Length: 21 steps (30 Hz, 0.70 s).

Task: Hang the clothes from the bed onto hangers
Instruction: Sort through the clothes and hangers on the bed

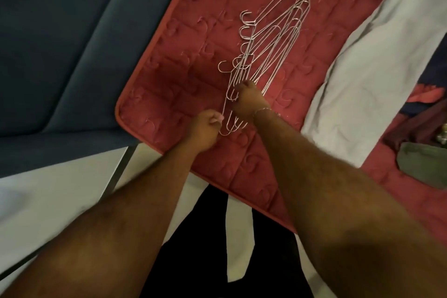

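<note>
Several thin metal wire hangers (pixel 278 38) lie in an overlapping pile on the red quilted bed cover (pixel 174 75), hooks pointing left. My left hand (pixel 205 128) pinches the near end of one hanger's wire at the pile's bottom. My right hand (pixel 249 101) grips the bundle of wires just above it, fingers curled round them. A white garment or sheet (pixel 362 80) lies across the bed to the right. Dark red and olive clothes (pixel 423 143) sit at the right edge.
The bed corner (pixel 121 113) juts toward me, edged in red piping. A dark blue upholstered surface (pixel 60 43) stands left of the bed. Pale floor (pixel 48 201) shows below, with my dark trousers (pixel 205 249) at the bottom.
</note>
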Tool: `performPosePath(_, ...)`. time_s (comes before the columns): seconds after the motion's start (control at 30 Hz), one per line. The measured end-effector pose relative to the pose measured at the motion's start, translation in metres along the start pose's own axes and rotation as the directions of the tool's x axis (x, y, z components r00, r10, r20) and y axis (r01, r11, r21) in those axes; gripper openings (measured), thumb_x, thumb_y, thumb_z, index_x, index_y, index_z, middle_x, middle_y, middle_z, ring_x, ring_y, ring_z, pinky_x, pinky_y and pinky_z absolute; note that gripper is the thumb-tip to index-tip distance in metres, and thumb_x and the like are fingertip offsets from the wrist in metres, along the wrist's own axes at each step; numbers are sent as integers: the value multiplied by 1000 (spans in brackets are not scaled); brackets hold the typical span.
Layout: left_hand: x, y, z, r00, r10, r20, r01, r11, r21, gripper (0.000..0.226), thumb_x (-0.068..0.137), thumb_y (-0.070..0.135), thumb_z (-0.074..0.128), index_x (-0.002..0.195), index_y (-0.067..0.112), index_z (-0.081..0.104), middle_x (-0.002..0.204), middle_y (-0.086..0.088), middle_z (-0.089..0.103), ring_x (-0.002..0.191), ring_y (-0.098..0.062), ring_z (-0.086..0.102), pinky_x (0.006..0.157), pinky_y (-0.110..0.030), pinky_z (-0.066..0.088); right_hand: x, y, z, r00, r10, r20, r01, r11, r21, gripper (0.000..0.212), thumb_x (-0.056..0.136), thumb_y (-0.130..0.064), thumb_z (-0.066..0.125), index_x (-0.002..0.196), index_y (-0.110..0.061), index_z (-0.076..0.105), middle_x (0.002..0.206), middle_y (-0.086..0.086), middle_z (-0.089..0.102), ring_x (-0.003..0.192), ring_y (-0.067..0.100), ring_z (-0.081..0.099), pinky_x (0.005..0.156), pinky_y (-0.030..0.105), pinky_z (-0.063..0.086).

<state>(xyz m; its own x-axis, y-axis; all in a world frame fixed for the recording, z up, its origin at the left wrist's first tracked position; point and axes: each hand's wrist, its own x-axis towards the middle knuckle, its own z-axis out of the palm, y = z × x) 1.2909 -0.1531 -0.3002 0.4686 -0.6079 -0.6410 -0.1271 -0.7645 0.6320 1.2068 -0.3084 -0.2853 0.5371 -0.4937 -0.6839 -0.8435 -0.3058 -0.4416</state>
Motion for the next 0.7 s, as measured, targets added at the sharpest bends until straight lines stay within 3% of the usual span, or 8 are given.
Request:
performPosePath(0.1,5,-5,-7,1000,10,-8,-11,993,-113,29,97,1,59,92,28,68,86,8,69,82,-18,65,83,-34,53,28,-6,0,988,10,151,31,964,-263,60,88,-34,53,146,-19,51,162,11,32,150,37,29,116,43,39)
performPosePath(0.17,6,-8,-9,1000,-6,-5,5,984,-176,31,98,0,59,92,29,67,88,9,69,83,-18,66,84,-34,54,32,-7,2,977,21,214,54,939,-339,48,94,-28,54,139,-14,57,153,8,43,147,38,30,116,43,36)
performPosePath(0.27,5,-8,-9,1000,-25,-2,24,971,-237,28,99,-2,58,95,24,67,89,8,68,81,-17,65,75,-25,51,30,-8,3,989,-53,135,94,942,-322,30,100,-20,48,120,-13,69,126,9,66,128,34,45,113,36,33)
performPosePath(0.37,2,-5,-5,999,-37,-4,34,961,-275,22,99,-3,57,97,16,67,90,2,68,85,-19,65,63,-12,45,28,-6,3,988,-105,110,134,945,-300,28,96,-17,48,109,-9,71,111,8,71,122,32,50,109,35,36)
performPosePath(0.5,-1,-1,3,998,-25,51,39,952,-303,33,98,-7,56,88,24,66,87,1,67,81,-18,63,83,-34,52,28,3,9,986,-97,134,127,963,-237,24,89,-16,55,100,-3,71,95,13,66,120,31,51,97,34,48)
performPosePath(0.57,-3,5,5,997,-40,71,60,950,-306,34,97,-7,56,88,24,66,87,-6,69,83,-22,64,82,-35,54,20,10,11,990,-140,26,142,982,-124,22,88,-11,58,101,-1,72,102,16,66,114,32,57,91,33,50)
performPosePath(0.67,-4,15,6,993,-89,71,107,945,-310,22,99,-5,54,99,13,67,94,-16,68,75,-22,62,54,-13,46,2,21,13,928,-167,-334,212,972,104,26,86,-1,57,99,-5,79,105,15,70,96,33,68,89,32,54)
performPosePath(0.7,-5,17,8,993,-104,63,119,943,-312,20,99,-5,52,104,9,66,96,-16,67,72,-20,60,50,-9,42,-3,24,15,917,-141,-372,207,968,142,25,86,-1,57,96,-6,79,104,13,70,93,32,69,88,29,52)
